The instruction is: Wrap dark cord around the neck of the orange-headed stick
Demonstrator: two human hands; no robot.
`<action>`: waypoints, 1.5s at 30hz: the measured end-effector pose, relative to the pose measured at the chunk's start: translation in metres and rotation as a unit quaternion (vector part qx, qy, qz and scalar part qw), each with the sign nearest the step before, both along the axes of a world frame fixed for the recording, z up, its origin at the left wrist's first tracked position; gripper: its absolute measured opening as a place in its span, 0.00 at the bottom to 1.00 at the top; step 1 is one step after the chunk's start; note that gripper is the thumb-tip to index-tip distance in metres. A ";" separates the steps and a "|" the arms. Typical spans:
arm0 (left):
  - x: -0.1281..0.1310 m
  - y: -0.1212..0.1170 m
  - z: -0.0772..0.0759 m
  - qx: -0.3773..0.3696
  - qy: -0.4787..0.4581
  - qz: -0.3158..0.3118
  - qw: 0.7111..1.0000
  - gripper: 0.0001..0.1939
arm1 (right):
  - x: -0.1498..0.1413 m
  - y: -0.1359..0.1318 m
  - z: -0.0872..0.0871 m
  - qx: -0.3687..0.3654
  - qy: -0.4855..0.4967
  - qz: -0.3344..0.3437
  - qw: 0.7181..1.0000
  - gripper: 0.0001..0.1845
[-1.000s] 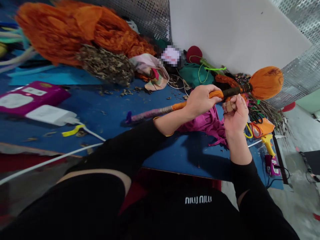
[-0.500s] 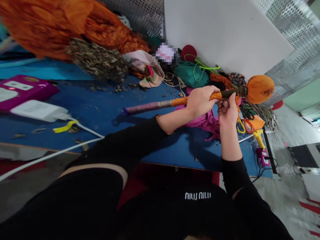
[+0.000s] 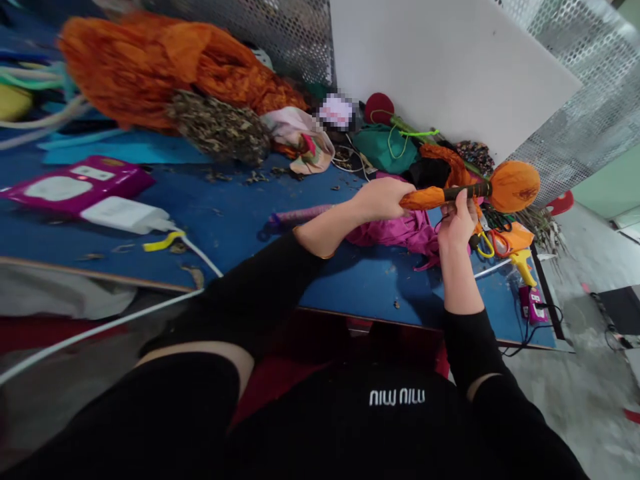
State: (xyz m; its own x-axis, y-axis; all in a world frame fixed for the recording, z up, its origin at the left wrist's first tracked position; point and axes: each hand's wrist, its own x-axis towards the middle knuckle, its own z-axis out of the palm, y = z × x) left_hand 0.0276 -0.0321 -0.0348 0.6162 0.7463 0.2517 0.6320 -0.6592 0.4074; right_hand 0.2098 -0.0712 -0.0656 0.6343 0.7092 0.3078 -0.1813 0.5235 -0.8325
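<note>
The left hand (image 3: pixel 383 199) has its grip closed around a long, slim stick wrapped in orange cloth (image 3: pixel 425 198), held over the blue table (image 3: pixel 360 283); the right hand (image 3: pixel 456 227) pinches its dark brown section, near the round orange cloth head (image 3: pixel 515 187). Crumpled magenta cloth (image 3: pixel 397 231) lies below the stick; yellow-handled scissors (image 3: pixel 492 247) rest beside the right hand.

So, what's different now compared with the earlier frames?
The left hand has moved along the stick, away from its orange rounded end, leaving more orange wrap showing before the dark section. Nothing has visibly been let go. The right hand stays by that dark section; the magenta cloth and yellow tool lie as before.
</note>
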 end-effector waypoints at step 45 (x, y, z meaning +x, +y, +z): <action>-0.033 0.011 -0.072 0.116 -0.133 0.218 0.960 0.27 | 0.012 0.015 -0.012 -0.087 0.098 0.008 0.991 0.19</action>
State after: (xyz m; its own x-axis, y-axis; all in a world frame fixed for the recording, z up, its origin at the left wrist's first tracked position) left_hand -0.0053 -0.0211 -0.1072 0.1481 0.8236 0.5476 0.7624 -0.4477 0.4672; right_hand 0.2215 -0.0562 -0.0775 0.6588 0.7505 0.0517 -0.3555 0.3711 -0.8578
